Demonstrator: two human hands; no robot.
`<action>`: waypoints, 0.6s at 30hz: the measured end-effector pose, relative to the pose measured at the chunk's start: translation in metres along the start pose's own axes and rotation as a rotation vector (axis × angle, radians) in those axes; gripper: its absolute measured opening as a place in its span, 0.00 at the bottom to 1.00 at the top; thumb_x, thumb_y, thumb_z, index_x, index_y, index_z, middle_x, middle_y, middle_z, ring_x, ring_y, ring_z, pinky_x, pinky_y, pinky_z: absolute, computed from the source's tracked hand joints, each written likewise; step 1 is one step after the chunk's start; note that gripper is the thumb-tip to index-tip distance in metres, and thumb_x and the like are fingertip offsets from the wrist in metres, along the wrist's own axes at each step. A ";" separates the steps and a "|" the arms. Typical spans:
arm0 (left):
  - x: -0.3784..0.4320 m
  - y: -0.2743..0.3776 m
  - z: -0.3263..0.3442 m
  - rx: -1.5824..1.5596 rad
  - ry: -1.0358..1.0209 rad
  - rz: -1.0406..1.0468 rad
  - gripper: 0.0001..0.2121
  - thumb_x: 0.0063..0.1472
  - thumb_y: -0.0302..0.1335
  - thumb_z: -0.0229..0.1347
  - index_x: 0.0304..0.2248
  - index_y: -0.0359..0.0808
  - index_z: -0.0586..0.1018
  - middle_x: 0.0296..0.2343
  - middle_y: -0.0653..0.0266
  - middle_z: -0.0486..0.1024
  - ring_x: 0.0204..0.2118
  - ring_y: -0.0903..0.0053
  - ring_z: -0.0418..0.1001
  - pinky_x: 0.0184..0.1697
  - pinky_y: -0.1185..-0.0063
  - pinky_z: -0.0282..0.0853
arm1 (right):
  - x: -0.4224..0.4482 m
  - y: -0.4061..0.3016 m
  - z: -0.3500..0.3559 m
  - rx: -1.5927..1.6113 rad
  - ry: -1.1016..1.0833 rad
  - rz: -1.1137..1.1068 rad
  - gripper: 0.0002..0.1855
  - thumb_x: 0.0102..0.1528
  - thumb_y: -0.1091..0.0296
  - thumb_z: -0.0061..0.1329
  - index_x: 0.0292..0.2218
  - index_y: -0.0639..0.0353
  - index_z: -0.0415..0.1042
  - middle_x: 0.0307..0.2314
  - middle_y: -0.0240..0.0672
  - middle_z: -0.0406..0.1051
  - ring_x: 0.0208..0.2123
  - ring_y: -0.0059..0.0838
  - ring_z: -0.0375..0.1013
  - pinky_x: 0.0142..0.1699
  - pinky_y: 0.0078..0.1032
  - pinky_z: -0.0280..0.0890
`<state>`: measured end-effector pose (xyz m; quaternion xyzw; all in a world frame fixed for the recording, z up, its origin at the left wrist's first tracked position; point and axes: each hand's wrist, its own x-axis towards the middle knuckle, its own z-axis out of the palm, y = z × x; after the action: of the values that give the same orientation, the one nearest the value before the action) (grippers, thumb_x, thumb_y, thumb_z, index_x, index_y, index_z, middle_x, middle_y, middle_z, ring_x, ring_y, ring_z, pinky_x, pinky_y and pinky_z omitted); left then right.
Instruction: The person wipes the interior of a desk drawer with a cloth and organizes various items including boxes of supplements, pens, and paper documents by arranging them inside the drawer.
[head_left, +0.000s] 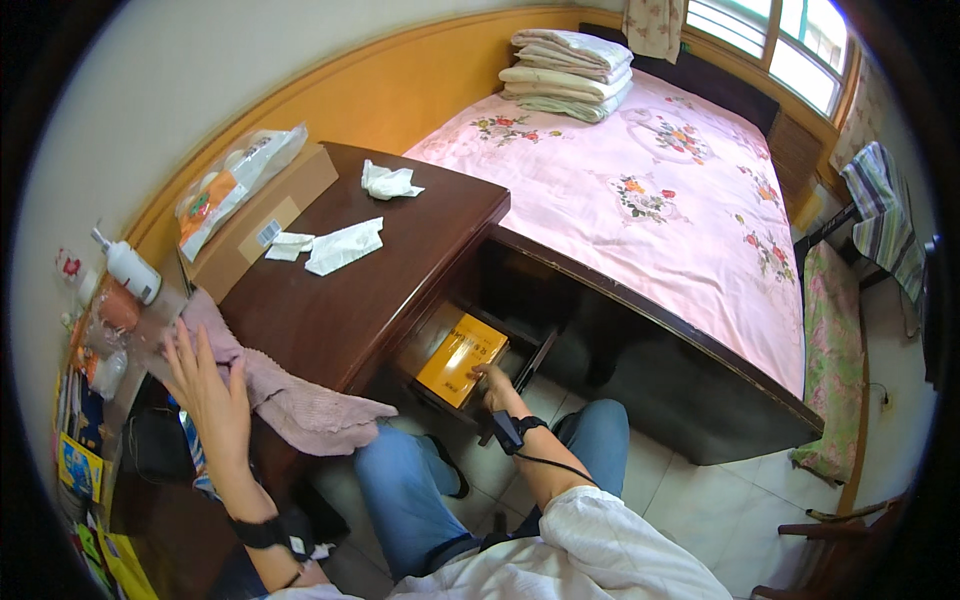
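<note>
A thick yellow book (459, 358) with writing on its cover lies in the pulled-out drawer (450, 405) of a dark wooden desk. My right hand (495, 386) grips the book's near right edge, fingertips on the cover and the other fingers hidden. Spread fingers mark my left hand (210, 397), which holds nothing and is over the desk's left part beside a mauve towel (315, 409). The towel hangs over the desk's front edge, toward my left knee. Whether my left hand touches it, I cannot tell.
On the desktop (330, 315) are crumpled tissues (345, 246) and a cardboard box (262, 225) topped by a plastic bag (232, 184). A white pump bottle (133, 268) stands at the left. Beyond the drawer is a bed (637, 195) with folded bedding (566, 75); its dark side board is close to the drawer.
</note>
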<state>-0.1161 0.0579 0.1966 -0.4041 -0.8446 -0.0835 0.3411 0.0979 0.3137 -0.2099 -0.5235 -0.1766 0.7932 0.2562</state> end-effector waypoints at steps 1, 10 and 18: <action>-0.007 0.008 -0.004 -0.070 0.023 0.044 0.27 0.63 0.32 0.53 0.60 0.34 0.64 0.64 0.55 0.52 0.68 0.54 0.45 0.66 0.54 0.40 | 0.000 0.008 -0.002 -0.033 -0.034 -0.055 0.19 0.51 0.70 0.52 0.45 0.64 0.70 0.33 0.40 0.76 0.40 0.33 0.71 0.53 0.30 0.58; -0.072 0.040 -0.025 -0.537 -0.348 0.068 0.27 0.45 0.21 0.65 0.48 0.33 0.76 0.52 0.54 0.68 0.53 0.57 0.66 0.56 0.69 0.62 | -0.043 0.019 -0.018 -0.089 -0.053 -0.223 0.21 0.49 0.79 0.50 0.46 0.69 0.69 0.33 0.40 0.74 0.37 0.31 0.71 0.47 0.22 0.62; -0.032 0.010 0.008 -0.441 0.085 -0.057 0.12 0.56 0.22 0.58 0.40 0.28 0.73 0.35 0.52 0.70 0.41 0.58 0.70 0.44 0.69 0.65 | -0.070 0.017 -0.049 -0.253 -0.072 -0.365 0.24 0.47 0.80 0.50 0.48 0.69 0.69 0.37 0.41 0.75 0.39 0.33 0.73 0.45 0.24 0.65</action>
<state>-0.0988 0.0477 0.1692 -0.4411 -0.8019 -0.2926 0.2771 0.1616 0.2592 -0.1871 -0.4820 -0.3756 0.7234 0.3214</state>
